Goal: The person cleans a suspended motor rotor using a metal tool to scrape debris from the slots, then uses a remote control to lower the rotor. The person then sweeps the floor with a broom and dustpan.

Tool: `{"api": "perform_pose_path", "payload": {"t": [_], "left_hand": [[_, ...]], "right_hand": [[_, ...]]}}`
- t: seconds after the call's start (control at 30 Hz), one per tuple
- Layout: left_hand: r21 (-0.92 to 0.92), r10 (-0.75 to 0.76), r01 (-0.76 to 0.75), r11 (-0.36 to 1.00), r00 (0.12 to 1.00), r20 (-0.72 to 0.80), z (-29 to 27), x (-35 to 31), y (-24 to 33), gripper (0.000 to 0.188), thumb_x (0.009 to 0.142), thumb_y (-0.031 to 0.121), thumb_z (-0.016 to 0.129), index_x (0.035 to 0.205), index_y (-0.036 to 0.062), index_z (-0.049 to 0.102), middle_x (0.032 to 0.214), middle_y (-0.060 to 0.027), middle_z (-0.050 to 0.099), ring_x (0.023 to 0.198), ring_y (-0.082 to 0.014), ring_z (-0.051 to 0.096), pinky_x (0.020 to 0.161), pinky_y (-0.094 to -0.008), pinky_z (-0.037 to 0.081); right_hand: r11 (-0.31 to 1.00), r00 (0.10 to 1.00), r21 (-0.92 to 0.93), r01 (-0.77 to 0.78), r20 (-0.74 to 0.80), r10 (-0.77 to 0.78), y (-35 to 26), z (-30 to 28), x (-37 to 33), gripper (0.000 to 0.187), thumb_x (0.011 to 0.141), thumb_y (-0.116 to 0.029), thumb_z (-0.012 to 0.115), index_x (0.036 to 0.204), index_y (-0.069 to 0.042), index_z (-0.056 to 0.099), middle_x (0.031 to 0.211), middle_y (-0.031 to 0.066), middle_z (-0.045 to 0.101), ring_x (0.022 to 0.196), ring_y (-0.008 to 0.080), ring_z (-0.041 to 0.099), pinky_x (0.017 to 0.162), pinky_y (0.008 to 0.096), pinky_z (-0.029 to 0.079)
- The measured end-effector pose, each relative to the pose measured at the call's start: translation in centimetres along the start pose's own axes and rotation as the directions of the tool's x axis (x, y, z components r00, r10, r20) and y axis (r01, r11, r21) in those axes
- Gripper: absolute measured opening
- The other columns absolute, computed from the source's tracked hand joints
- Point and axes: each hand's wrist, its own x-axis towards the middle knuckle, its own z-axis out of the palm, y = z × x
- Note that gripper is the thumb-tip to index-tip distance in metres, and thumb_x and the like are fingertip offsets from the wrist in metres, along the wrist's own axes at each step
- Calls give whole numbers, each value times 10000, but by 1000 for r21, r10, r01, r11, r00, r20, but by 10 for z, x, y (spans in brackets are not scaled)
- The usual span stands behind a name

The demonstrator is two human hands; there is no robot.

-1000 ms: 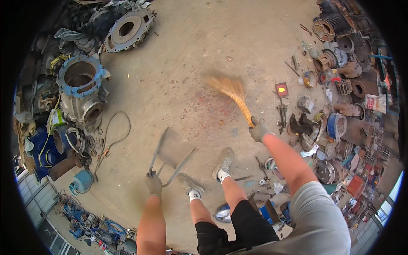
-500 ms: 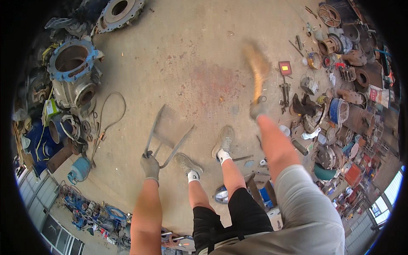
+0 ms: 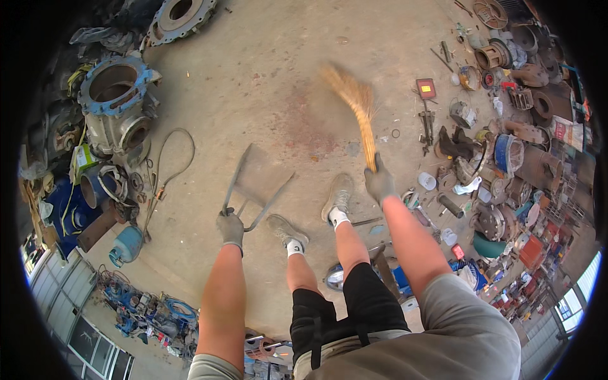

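Note:
My left hand, in a grey glove, is closed on the rear of a metal dustpan, whose raised sides open away from me. The pan is low, ahead of my left shoe; whether it touches the floor I cannot tell. My right hand, gloved too, grips the handle of a straw broom. The broom's bristles point forward and left, slightly blurred, next to a reddish stained patch of the concrete floor. A gap lies between broom and dustpan.
On the left stand a large pump casing with a blue flange and a teal gas cylinder. A looped cable lies nearby. Metal parts, tools and a red square-headed item are spread along the right.
The broom has swung left and nearer to me, with my right hand drawn back. The dustpan has stayed almost in place in my left hand.

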Motion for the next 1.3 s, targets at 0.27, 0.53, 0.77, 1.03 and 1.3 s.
{"api": "perform_pose_path", "payload": {"t": [0.27, 0.53, 0.77, 1.03, 1.3], "left_hand": [[84, 8, -6, 996, 1000, -23, -2, 4, -3, 224, 946, 66, 526, 1050, -24, 703, 875, -205, 707, 803, -308, 696, 714, -420, 531], [153, 143, -133, 979, 988, -54, 6, -1, -5, 213, 955, 72, 547, 1058, -20, 709, 988, -252, 731, 948, -376, 719, 793, -463, 537], [97, 71, -69, 993, 997, -13, 3, -13, 7, 191, 950, 84, 580, 1079, -3, 691, 1018, -234, 734, 977, -368, 717, 840, -450, 540], [126, 57, -58, 990, 998, 15, 0, -25, 12, 203, 943, 103, 580, 1095, 25, 688, 1043, -234, 727, 1017, -396, 703, 879, -473, 539], [57, 31, -30, 998, 1000, -2, 19, -17, 10, 233, 960, 117, 572, 1135, 4, 675, 1043, -250, 721, 1027, -394, 702, 876, -455, 539]], "right_hand": [[974, 962, -228, -6, 265, 68, -38, 121, 4, 724, 933, -188, 584, 1609, -132, 331, 1235, 328, 655, 1153, 458, 650, 991, 495, 519], [984, 931, -155, 94, 363, -32, -53, 5, -57, 729, 968, -295, 611, 1626, -249, 303, 1267, 310, 649, 1171, 456, 647, 988, 488, 510], [938, 929, -66, 341, -131, -347, -151, 14, 191, 622, 981, -232, 610, 1568, -172, 416, 982, 159, 725, 811, 310, 695, 708, 478, 543], [923, 957, -262, 281, -1, -291, -201, 95, 240, 602, 991, -310, 576, 1555, -157, 435, 1027, 208, 715, 875, 348, 697, 744, 468, 546], [997, 909, -64, -33, 414, 56, -141, -22, 82, 672, 971, -240, 591, 1601, -174, 368, 1270, 337, 639, 1160, 467, 641, 973, 479, 517]]}}
